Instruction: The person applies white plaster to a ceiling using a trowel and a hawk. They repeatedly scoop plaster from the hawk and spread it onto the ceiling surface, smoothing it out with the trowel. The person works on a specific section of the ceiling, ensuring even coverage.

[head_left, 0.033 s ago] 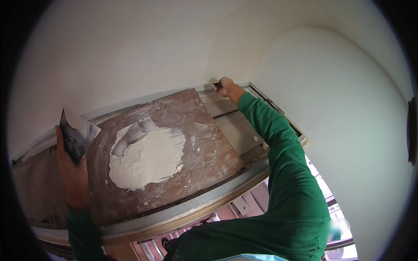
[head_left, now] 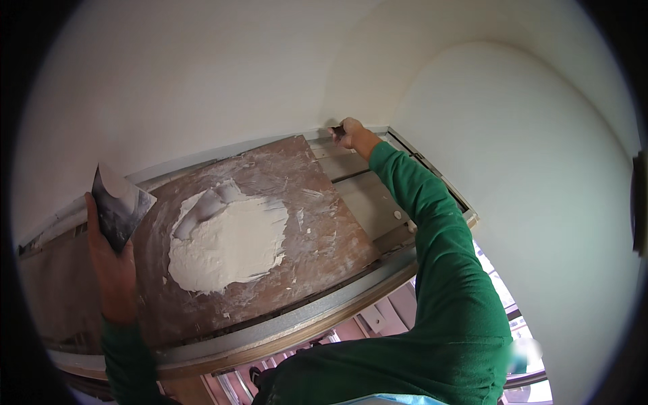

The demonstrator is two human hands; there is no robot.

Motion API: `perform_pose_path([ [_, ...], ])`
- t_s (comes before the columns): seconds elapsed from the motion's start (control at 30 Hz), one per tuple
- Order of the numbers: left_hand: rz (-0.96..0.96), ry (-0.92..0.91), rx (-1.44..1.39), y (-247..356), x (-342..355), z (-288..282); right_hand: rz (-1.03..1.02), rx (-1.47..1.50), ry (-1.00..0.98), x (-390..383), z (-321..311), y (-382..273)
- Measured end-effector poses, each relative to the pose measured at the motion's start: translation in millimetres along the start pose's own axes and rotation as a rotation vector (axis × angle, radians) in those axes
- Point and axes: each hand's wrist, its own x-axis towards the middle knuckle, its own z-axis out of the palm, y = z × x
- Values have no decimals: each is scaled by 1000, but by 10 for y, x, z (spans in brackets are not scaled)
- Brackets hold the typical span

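Note:
My left hand [head_left: 113, 273] grips a wide metal scraper [head_left: 123, 202], raised at the board's left side. My right hand [head_left: 351, 135] is closed on a small dark tool [head_left: 337, 131], probably a scraper, held at the foot of the back wall; its blade is mostly hidden. Between my hands a brown board [head_left: 324, 236], smeared with white, bears a broad patch of white paste [head_left: 226, 250] with a scraped hollow at its upper left.
The board lies on a metal-framed platform [head_left: 364, 202] with a pale lower rail [head_left: 304, 317]. A white back wall [head_left: 202, 81] meets a curved white wall [head_left: 540, 169] at the right. Below the platform, pinkish surfaces and metal strips show.

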Motion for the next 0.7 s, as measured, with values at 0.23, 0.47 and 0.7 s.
perform_pose_path([
  [0.23,-204,24,-578,94,81,53,52,-136,120,94,156,-323],
  [0.47,-262,11,-707,222,108,71,-133,-62,89,-441,556,-1173],
  [0.7,-290,24,-753,235,104,92,-346,54,-20,-1127,733,-2032],
])
